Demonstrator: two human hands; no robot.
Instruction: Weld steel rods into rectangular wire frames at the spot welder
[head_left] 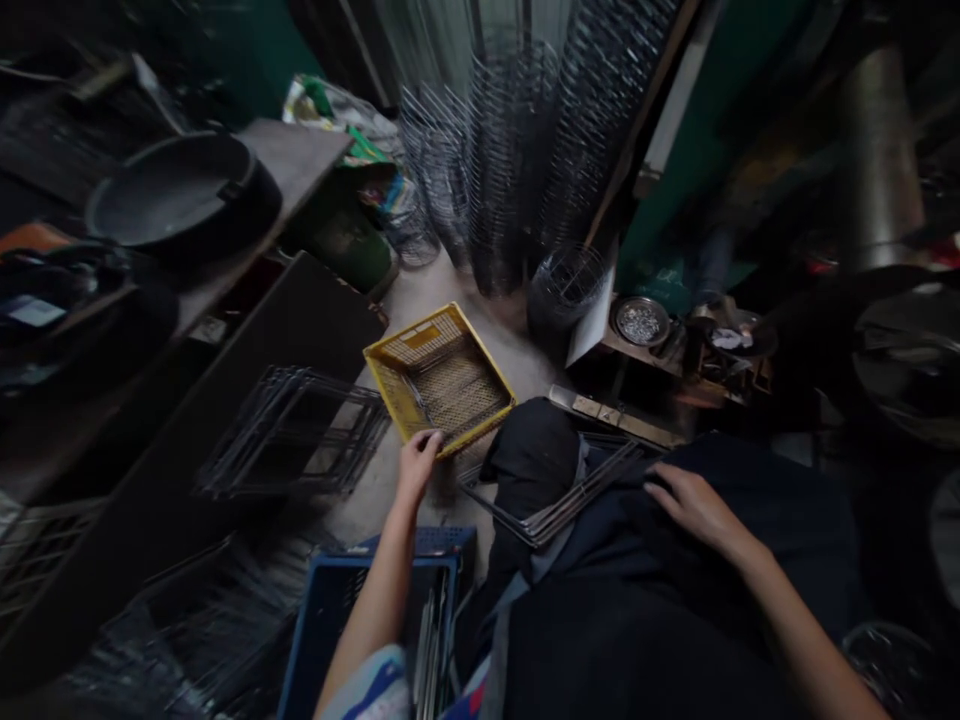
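Note:
My left hand [418, 462] is at the near left corner of a yellow plastic crate [486, 432], its fingers closed on the rim. The crate stands on the floor with a few thin rods or wires inside. My right hand [688, 502] lies on the dark cloth over my thigh, thumb and fingers apart, with nothing visible in it. Several rectangular wire frames [551, 520] lie across my lap around the knee, their right ends close to my right fingers. Shadow partly hides those ends.
A blue crate [319, 600] with flat metal pieces stands beside my left forearm. More wire frames [289, 435] lean at left. Tall stacks of wire baskets [510, 160] stand ahead. A bowl of small metal parts [641, 322] sits at right. A round black pan [184, 190] rests on the left bench.

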